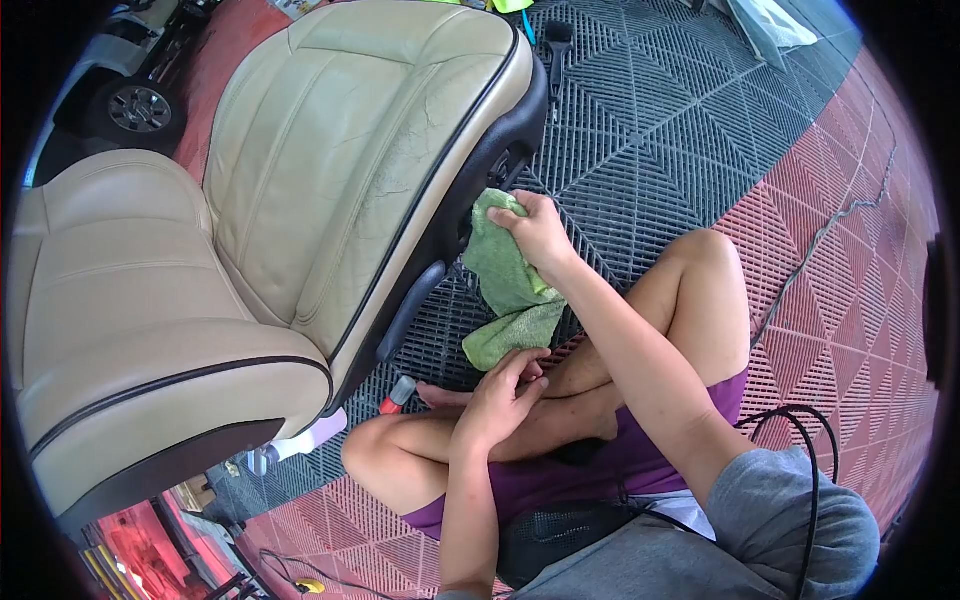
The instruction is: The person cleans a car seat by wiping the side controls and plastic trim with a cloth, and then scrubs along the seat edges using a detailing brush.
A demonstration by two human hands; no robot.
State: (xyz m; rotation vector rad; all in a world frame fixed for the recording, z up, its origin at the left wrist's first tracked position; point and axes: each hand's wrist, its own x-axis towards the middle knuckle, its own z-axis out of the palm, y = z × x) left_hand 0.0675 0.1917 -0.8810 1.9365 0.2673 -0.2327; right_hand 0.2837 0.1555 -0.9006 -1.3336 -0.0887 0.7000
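A green cloth (505,265) hangs from my right hand (537,232), whose fingers pinch it near its top, close to the black side trim of a beige leather car seat (330,170). Below, my left hand (503,400) rests by my crossed legs with its fingers loosely apart, near the cloth's lower end; it holds nothing that I can make out. The seat lies to the left, with creased leather and dark piping. A dark lever-like handle (410,312) sticks out from its side trim.
A brush (558,50) lies on the grey and red grid floor (660,120) beyond the seat. A red and grey bottle top (398,395) and a pale bottle (310,437) are near the seat's lower edge. A cable (825,235) runs at the right. A vehicle wheel (140,108) shows upper left.
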